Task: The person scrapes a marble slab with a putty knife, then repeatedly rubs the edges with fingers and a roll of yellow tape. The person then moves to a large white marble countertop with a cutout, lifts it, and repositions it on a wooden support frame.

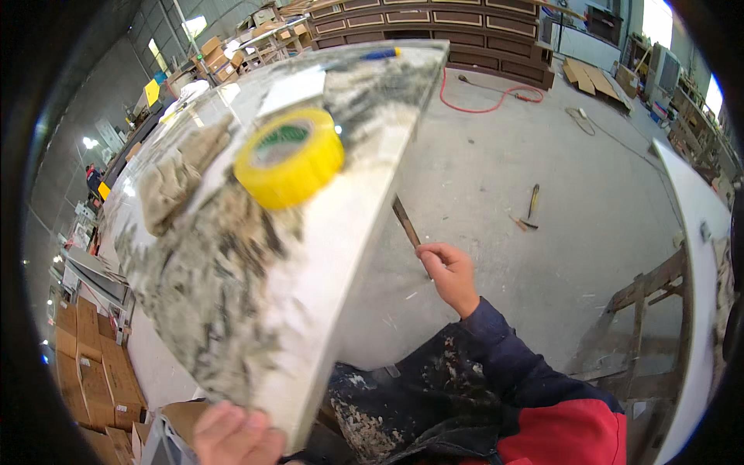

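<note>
My right hand (452,277) is closed round one end of a flat, narrow, dark metal bar (405,221), which looks like a file. The bar points up and away, beside the long edge of a marble-patterned slab (341,256). At the slab's near corner, my left hand (236,435) grips the edge with its fingertips on top; its thumb is hidden. On the slab rest a roll of yellow tape (306,174), a crumpled beige cloth (174,186), possibly gloves, a white sheet (294,91) and a blue tool with a yellow end (380,54).
A hammer (532,208) lies on the grey floor to the right. Beyond it are a red hose (480,110) and a thin cable. A white panel (700,256) on a wooden stand (643,310) is at the right. Cardboard boxes (97,364) are stacked at the left; a brown cabinet (434,31) stands behind.
</note>
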{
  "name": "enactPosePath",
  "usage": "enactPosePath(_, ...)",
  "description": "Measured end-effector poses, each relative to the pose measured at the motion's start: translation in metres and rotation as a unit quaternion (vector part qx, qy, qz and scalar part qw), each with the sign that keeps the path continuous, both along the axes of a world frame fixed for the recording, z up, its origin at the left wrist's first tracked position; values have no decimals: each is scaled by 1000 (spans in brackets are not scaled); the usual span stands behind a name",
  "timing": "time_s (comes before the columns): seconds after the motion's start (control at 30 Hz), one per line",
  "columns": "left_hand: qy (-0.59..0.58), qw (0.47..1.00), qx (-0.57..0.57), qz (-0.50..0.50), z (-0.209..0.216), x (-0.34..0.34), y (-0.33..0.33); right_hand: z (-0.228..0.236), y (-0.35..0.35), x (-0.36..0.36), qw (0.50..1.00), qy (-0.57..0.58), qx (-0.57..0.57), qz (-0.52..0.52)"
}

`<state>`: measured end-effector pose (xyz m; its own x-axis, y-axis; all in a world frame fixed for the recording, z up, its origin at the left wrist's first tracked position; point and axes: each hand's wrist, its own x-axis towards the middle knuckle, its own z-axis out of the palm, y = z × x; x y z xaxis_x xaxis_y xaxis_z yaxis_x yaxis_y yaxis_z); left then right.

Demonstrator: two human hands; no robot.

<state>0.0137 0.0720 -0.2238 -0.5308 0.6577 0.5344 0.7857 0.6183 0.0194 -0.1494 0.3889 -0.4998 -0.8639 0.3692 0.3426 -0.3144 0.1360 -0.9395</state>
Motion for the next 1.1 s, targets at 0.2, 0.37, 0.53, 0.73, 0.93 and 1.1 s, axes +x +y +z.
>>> enactPosePath(0.2,-192,966,77,154,57,-7,41,142,34,-11,991,13,-123,-49)
enactPosePath(0.37,-303,939,2,160,91,-5,34,226,33,-5,991,-22,-122,-48)
enactPosePath(0.53,-453,867,-148,147,90,-7,15,279,10,7,983,-134,-123,37)
enactPosePath(0.73,-581,793,-141,119,86,-22,4,398,-2,15,965,-221,15,140)
enactPosePath(0.93,-624,751,-217,-22,31,-47,-15,483,36,-14,958,-222,113,142)
enactPosePath(1.1,-698,668,-258,10,82,-103,35,475,102,-61,968,-183,138,100)
